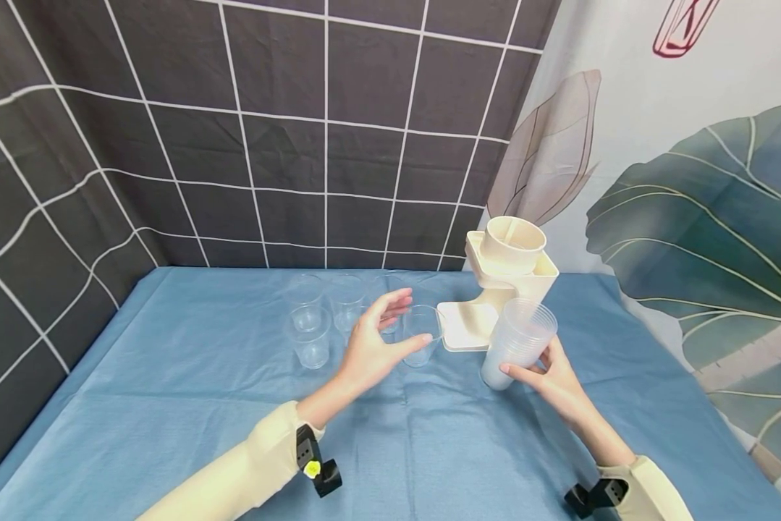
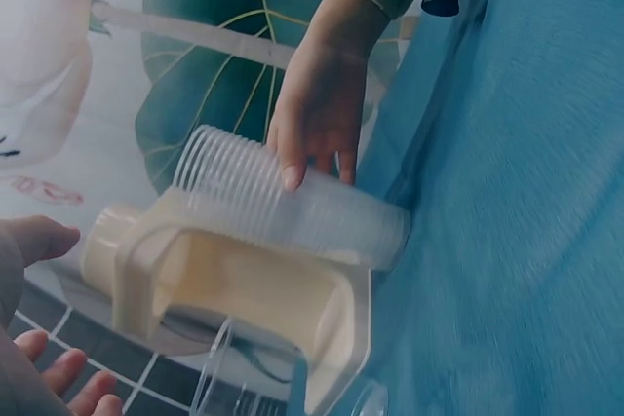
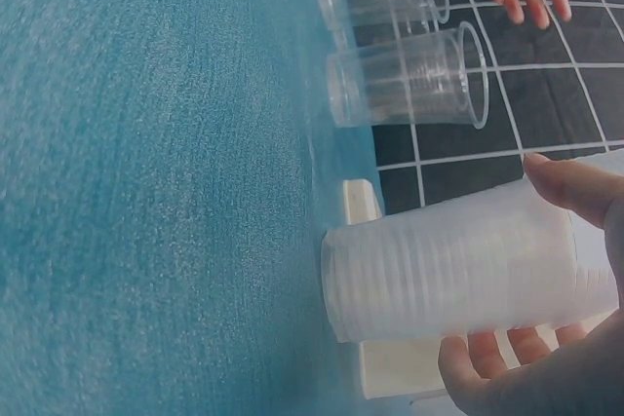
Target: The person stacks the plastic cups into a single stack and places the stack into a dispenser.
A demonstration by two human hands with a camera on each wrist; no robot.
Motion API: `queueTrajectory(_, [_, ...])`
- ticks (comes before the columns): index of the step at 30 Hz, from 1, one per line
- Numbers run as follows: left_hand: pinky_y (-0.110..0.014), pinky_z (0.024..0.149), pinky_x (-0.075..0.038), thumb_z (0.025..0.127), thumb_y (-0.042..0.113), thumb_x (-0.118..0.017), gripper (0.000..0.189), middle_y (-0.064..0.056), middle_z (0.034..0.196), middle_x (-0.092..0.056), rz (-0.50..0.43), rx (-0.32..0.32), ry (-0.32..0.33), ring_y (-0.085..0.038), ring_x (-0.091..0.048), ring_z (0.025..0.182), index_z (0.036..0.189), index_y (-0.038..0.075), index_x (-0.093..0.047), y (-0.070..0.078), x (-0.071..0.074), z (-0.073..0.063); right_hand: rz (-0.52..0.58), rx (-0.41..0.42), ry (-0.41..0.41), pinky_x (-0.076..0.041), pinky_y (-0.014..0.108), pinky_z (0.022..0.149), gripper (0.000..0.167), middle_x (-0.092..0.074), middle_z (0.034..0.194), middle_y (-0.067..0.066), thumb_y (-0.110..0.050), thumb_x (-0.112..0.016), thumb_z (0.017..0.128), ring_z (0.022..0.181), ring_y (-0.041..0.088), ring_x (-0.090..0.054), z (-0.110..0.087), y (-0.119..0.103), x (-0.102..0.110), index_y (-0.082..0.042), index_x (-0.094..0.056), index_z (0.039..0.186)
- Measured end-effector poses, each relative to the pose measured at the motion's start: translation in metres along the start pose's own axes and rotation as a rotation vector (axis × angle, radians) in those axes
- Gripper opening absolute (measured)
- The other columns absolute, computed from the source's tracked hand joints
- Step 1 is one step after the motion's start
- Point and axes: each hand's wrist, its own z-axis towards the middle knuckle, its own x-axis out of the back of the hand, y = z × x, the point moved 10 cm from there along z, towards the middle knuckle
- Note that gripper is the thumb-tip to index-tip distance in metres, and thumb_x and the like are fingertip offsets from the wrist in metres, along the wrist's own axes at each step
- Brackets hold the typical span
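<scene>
My right hand (image 1: 558, 383) grips a tall stack of nested clear plastic cups (image 1: 517, 344), thumb on one side and fingers round the other. The stack leans a little, its base close to the blue cloth, as the right wrist view shows. Fingers spread and thumb apart, my left hand (image 1: 376, 349) hovers with nothing in its grasp. Beside its thumb a single clear cup (image 1: 421, 354) stands upright. More clear cups, such as one at the front left (image 1: 312, 351), stand behind and left of that hand, partly hidden by it.
A cream plastic stand (image 1: 468, 325) with a round tube on top (image 1: 514, 242) stands just behind the cup stack. Blue cloth (image 1: 188, 405) covers the table. Behind it hang a dark grid-patterned curtain (image 1: 286, 166) and a leaf-print curtain (image 1: 709, 210).
</scene>
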Motion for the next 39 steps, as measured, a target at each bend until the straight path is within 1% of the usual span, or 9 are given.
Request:
queueTrajectory(6, [-0.040,0.105,-0.046,0.074,0.010,-0.081,0.065,-0.010,0.130,-0.060,0.005,-0.004,0.032,-0.025,-0.057,0.119,0.133,0.008,-0.053,0.000,0.020,-0.004,-0.006,-0.003,0.002,-0.043,0.006,0.085,0.088,-0.038,0.142,0.012,-0.013,-0.072,0.085,0.113,-0.004,-0.041,0.000,-0.001,0.001,-0.011,-0.012,0.149])
queueTrajectory(14, [-0.041,0.105,-0.045,0.074,0.007,-0.081,0.067,-0.011,0.129,-0.060,0.028,0.007,0.056,-0.025,-0.057,0.120,0.134,0.009,-0.052,-0.002,0.045,-0.012,-0.019,-0.002,-0.007,-0.043,0.006,0.085,0.091,-0.036,0.144,0.014,-0.014,-0.072,0.085,0.127,0.023,-0.039,0.001,-0.001,0.000,-0.011,-0.010,0.150])
queueTrajectory(20, [-0.041,0.105,-0.046,0.074,0.004,-0.080,0.067,-0.014,0.128,-0.059,0.046,0.008,0.082,-0.027,-0.057,0.120,0.134,0.007,-0.051,-0.004,0.064,-0.017,-0.018,-0.003,-0.003,-0.042,0.006,0.085,0.090,-0.037,0.144,0.013,-0.014,-0.073,0.085,0.128,0.025,-0.039,0.001,-0.001,0.000,-0.011,-0.010,0.150])
queueTrajectory(24, [-0.035,0.104,-0.047,0.073,0.002,-0.080,0.068,-0.013,0.128,-0.059,0.056,0.009,0.095,-0.025,-0.057,0.119,0.134,0.006,-0.051,-0.004,0.077,-0.020,-0.009,0.006,-0.004,-0.041,0.005,0.085,0.090,-0.036,0.144,0.013,-0.013,-0.072,0.085,0.131,0.029,-0.038,0.001,-0.001,0.000,-0.011,-0.010,0.150])
queueTrajectory(28, [-0.031,0.103,-0.048,0.073,0.000,-0.080,0.069,-0.013,0.129,-0.058,0.048,0.014,0.081,-0.023,-0.057,0.119,0.135,0.005,-0.049,-0.005,0.088,-0.021,-0.010,0.010,0.002,-0.042,0.006,0.086,0.089,-0.038,0.142,0.011,-0.012,-0.073,0.084,0.126,0.018,-0.041,0.002,-0.002,0.000,-0.011,-0.012,0.150])
queueTrajectory(31, [-0.034,0.103,-0.048,0.073,-0.001,-0.080,0.071,-0.012,0.130,-0.057,0.039,0.011,0.065,-0.016,-0.057,0.118,0.136,0.005,-0.049,-0.006,0.095,-0.022,-0.011,0.012,0.004,-0.043,0.006,0.086,0.089,-0.038,0.142,0.011,-0.012,-0.073,0.084,0.126,0.017,-0.041,0.001,-0.002,0.000,-0.011,-0.012,0.150])
queueTrajectory(33, [-0.036,0.102,-0.048,0.073,-0.002,-0.079,0.071,-0.012,0.130,-0.057,0.039,0.005,0.060,-0.009,-0.057,0.115,0.136,0.005,-0.048,-0.008,0.100,-0.023,-0.009,0.011,0.004,-0.043,0.006,0.086,0.090,-0.038,0.142,0.012,-0.012,-0.073,0.084,0.128,0.022,-0.040,0.001,-0.002,0.000,-0.010,-0.012,0.150])
queueTrajectory(36, [-0.033,0.101,-0.049,0.073,-0.004,-0.079,0.071,-0.013,0.130,-0.057,0.049,-0.002,0.062,0.000,-0.056,0.112,0.136,0.004,-0.048,-0.008,0.107,-0.026,-0.010,0.006,0.003,-0.043,0.007,0.085,0.090,-0.038,0.142,0.011,-0.013,-0.073,0.084,0.126,0.017,-0.042,0.001,-0.001,0.000,-0.011,-0.012,0.150])
queueTrajectory(39, [-0.025,0.098,-0.050,0.073,-0.005,-0.078,0.070,-0.015,0.130,-0.056,0.055,-0.010,0.069,0.002,-0.055,0.111,0.136,0.002,-0.047,-0.008,0.115,-0.028,-0.013,0.003,0.003,-0.043,0.007,0.085,0.089,-0.039,0.142,0.011,-0.013,-0.073,0.084,0.123,0.013,-0.043,0.001,-0.001,0.000,-0.011,-0.012,0.150])
